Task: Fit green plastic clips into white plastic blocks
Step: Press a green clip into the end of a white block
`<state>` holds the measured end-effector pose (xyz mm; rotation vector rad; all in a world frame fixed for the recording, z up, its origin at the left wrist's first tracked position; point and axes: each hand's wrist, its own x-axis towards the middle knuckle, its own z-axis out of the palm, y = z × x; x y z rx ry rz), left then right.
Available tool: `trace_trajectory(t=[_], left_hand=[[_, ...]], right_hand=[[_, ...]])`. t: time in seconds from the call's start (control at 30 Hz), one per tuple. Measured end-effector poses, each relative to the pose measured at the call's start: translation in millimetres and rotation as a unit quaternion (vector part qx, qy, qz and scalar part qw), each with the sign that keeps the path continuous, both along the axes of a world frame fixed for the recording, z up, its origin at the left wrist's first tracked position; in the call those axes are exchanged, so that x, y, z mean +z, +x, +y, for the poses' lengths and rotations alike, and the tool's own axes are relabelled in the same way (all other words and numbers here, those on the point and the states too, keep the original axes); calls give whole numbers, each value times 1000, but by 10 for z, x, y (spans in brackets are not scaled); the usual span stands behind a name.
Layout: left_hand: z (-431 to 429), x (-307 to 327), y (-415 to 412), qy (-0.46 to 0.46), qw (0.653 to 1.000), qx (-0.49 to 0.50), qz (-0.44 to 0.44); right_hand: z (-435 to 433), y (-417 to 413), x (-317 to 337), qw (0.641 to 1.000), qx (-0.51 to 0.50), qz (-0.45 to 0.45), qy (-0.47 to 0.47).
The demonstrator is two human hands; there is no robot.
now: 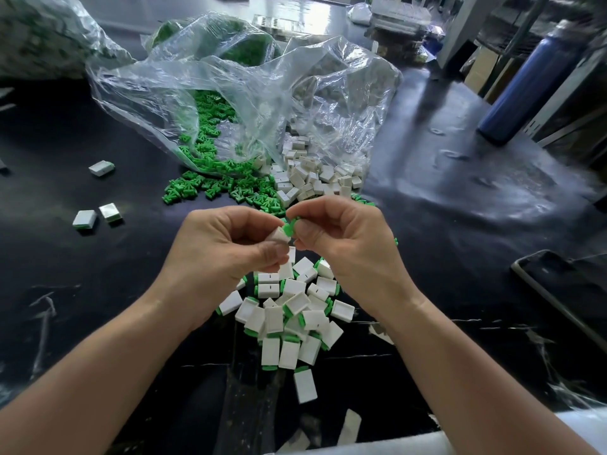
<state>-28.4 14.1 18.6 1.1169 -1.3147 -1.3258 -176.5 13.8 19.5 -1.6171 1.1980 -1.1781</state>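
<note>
My left hand (pixel 226 244) grips a white plastic block (pixel 280 235) between thumb and curled fingers. My right hand (pixel 345 238) pinches a green clip (pixel 289 227) whose end meets the block's open side. Both hands hover above a pile of white blocks with green clips fitted (pixel 292 318). Loose green clips (pixel 223 185) spill from a clear bag onto the dark table. Beside them lies a heap of bare white blocks (pixel 312 178).
A crumpled clear plastic bag (pixel 249 93) lies behind the hands. Three fitted blocks (pixel 98 211) sit scattered at the left. A blue bottle (pixel 525 83) stands at the far right, and a dark phone (pixel 565 290) lies at the right edge.
</note>
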Motion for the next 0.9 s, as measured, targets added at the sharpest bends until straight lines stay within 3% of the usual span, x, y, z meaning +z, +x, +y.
trace_trajectory(t=[0.43,0.9], left_hand=[[16,-4,-4,11,1000,1,3],[32,-27,-2,-19,999,-8,-49]], right_hand=[[18,19,-29,999,-26,29,-23],[44,27,-23,980,-29,171,-101]])
